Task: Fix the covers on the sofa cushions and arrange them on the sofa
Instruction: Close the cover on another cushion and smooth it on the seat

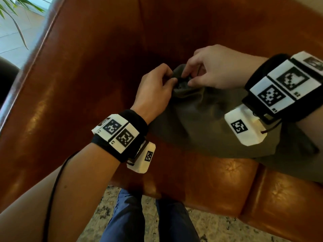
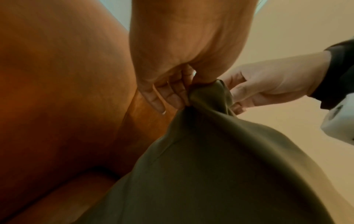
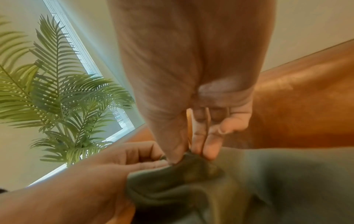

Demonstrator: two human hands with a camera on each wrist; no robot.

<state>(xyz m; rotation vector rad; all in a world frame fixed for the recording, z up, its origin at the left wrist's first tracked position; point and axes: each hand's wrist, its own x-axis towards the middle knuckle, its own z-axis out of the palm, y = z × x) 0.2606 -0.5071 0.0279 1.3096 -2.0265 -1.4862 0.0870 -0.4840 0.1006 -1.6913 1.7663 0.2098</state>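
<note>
Brown sofa [image 1: 87, 84], olive cover [image 1: 201, 123] corner pointing at backrest, both hands pinching it

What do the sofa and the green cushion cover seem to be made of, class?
Sofa: probably leather or a faux version, brown and glossy, with creases and light glare. Cushion cover: matte olive woven cloth, perhaps cotton; it bunches softly where both hands pinch its corner.

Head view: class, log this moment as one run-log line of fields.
stage: fixing cover | left hand: pinches olive cushion cover corner | right hand: pinches same corner | cover: on brown leather sofa seat
</note>
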